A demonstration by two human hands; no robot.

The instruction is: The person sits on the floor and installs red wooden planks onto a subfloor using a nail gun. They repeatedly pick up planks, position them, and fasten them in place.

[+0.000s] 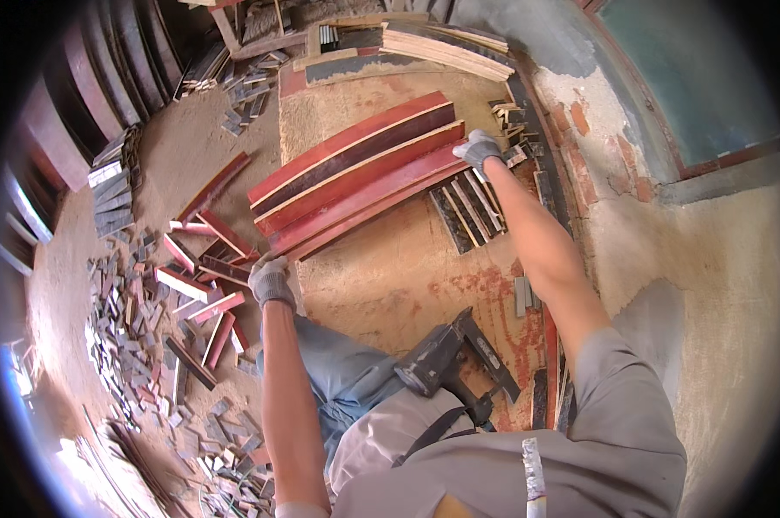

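Note:
A long red wooden board [368, 200], L-shaped in profile, lies in front of me at a slant across the work board. At its near left end my left hand [272, 282], in a grey work glove, has its fingers closed on the edge. My right hand [480, 150], gloved alike, grips the far right end. Just beyond, another red board piece with a dark side [355, 160] lies parallel to it. A black nail gun [450, 364] rests by my lap, touched by neither hand.
Short red and dark offcuts [213, 259] are piled to the left, with many small blocks [131, 328] on the floor. Narrow strips [469, 210] lie under my right arm. Stacked planks [446, 50] stand at the back. A wall [710, 250] bounds the right side.

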